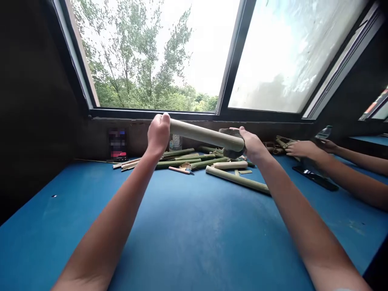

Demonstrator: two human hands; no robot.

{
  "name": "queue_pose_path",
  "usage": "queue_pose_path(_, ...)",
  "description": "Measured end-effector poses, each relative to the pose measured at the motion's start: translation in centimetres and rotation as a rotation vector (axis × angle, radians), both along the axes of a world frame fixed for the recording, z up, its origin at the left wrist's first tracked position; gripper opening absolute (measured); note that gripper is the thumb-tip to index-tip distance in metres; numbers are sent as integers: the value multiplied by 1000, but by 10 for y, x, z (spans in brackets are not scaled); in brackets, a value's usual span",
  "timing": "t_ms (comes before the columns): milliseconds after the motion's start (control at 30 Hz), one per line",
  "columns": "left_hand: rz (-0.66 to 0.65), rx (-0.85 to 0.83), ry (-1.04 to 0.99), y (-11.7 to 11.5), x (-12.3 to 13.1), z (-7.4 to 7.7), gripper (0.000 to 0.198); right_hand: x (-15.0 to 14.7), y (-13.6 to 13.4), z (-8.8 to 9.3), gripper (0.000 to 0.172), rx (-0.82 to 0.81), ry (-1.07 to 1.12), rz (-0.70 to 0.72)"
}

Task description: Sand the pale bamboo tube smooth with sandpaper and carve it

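Note:
A pale bamboo tube [203,133] is held up above the back of the table, sloping down to the right. My left hand [159,132] is wrapped round its left end. At the other end my right hand [253,143] grips a dark grey, flat piece [233,154], which shows above and below the tube from behind it. It may be sandpaper; its exact kind is unclear, and most of the fingers are hidden. Beneath the tube lie a pencil [181,170], a heap of green bamboo strips [178,162] and another bamboo length [236,180].
The blue table [182,230] runs up to a wall with a window. A phone-like screen [117,144] leans there at the left, and a bottle [176,142] stands behind the heap. At the right are another person's hands [306,150], a dark phone-like object [315,178] and a clear bottle [325,132].

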State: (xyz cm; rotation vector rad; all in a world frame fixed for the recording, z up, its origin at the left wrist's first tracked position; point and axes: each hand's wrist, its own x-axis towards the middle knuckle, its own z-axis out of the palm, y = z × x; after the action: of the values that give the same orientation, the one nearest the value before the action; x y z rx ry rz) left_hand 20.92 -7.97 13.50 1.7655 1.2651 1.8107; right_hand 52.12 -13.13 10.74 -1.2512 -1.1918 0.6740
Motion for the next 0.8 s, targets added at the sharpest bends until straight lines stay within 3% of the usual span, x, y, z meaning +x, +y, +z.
queue_pose_path(167,46,147,-24,-9,-1,6,37,-5,10,-9,34,-18,107,-53)
queue_pose_path(333,18,162,-23,-11,7,1,40,-8,10,-12,36,-60,177,-30)
queue_pose_path(500,-11,159,-41,-18,16,-3,37,-12,5,-7,60,71,412,214)
queue_pose_path(567,-55,160,-25,-24,18,-4,33,-10,5,-6,62,145,513,245)
queue_pose_path(800,-252,312,299,-53,17,-6,30,8,10,-16,28,40,350,120)
